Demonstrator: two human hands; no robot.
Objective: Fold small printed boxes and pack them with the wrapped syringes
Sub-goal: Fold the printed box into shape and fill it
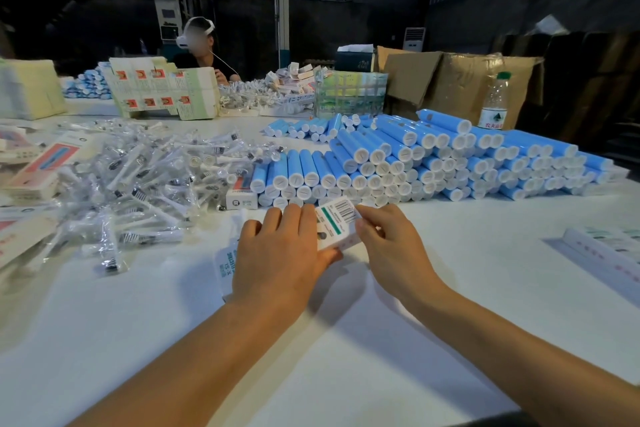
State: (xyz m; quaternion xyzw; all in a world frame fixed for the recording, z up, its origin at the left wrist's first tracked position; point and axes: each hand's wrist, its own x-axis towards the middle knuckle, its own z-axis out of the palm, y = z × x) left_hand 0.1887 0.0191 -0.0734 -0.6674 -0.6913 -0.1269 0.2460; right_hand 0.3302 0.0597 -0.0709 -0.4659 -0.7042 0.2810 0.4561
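Observation:
A small white printed box (337, 224) with a barcode and a green stripe is held between both hands just above the white table (346, 340). My left hand (280, 253) covers its left side, thumb under the lower edge. My right hand (391, 243) pinches its right end flap with thumb and fingers. A white printed packet (223, 263) lies partly under my left hand. A loose heap of wrapped syringes (149, 177) in clear plastic spreads over the table to the left. One folded box (242, 196) stands at the heap's right edge.
Stacked blue tubes (415, 163) with white caps fill the table beyond my hands. Flat printed boxes (38, 163) lie far left and more (609, 246) far right. Across the table sits a person (201, 52) behind box sheets (159, 90). Cardboard cartons (450, 83) and a water bottle (493, 104) stand at right.

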